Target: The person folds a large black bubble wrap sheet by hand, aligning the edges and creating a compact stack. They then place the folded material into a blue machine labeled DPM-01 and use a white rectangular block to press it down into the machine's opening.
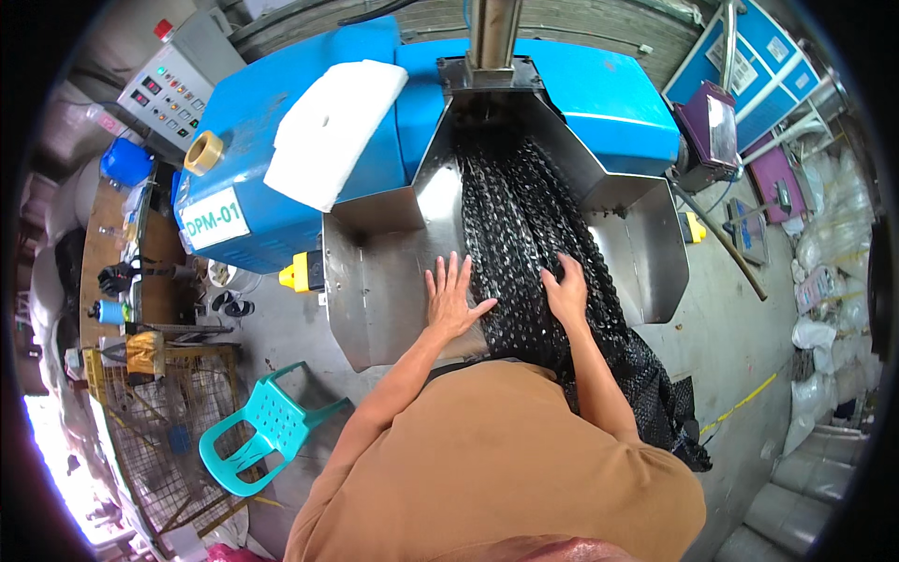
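A long strip of black bubble wrap [524, 225] runs down the middle of the metal feed hopper [375, 272] and narrows into the dark opening at its far end. Its near end drapes past the hopper's front edge on my right and hangs toward the floor. My left hand [451, 302] has its fingers spread, with the thumb reaching to the wrap's left edge and the palm over bare metal. Resting on the wrap's right part is my right hand [567, 295], thumb apart from the fingers, gripping nothing that I can see.
Blue machine housings [599, 103] flank the hopper. White foam sheet [335, 131] and a tape roll [203, 153] lie on the left one. A control box [164, 89] stands far left, a turquoise chair [272, 421] near left. Plastic-wrapped bundles [833, 318] line the right.
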A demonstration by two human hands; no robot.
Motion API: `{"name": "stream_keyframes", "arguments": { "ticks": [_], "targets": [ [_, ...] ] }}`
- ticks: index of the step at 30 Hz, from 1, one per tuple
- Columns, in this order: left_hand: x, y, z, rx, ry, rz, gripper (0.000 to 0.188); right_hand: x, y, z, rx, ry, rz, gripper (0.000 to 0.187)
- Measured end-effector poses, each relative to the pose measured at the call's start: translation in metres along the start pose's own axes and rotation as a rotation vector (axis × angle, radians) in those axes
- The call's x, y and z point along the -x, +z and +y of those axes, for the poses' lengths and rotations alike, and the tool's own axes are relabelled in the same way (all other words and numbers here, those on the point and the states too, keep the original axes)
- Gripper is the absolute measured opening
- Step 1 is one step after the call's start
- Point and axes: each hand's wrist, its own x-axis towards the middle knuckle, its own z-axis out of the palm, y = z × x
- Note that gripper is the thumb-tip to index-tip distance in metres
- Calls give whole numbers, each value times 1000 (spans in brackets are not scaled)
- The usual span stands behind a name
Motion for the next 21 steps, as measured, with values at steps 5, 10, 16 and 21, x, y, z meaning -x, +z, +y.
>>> {"name": "stream_keyframes", "arguments": {
  "ticks": [5,10,16,21],
  "targets": [
    [-8,14,26,-7,199,-52,108,71,-31,42,154,96,137,63],
    [-21,27,30,32,86,34,96,103,-24,17,200,-11,214,74],
    [-30,40,29,21,71,57,93,148,-41,17,242,141,282,75],
    [-30,46,23,-35,76,85,97,203,-48,72,222,470,394,76]
  ]
}}
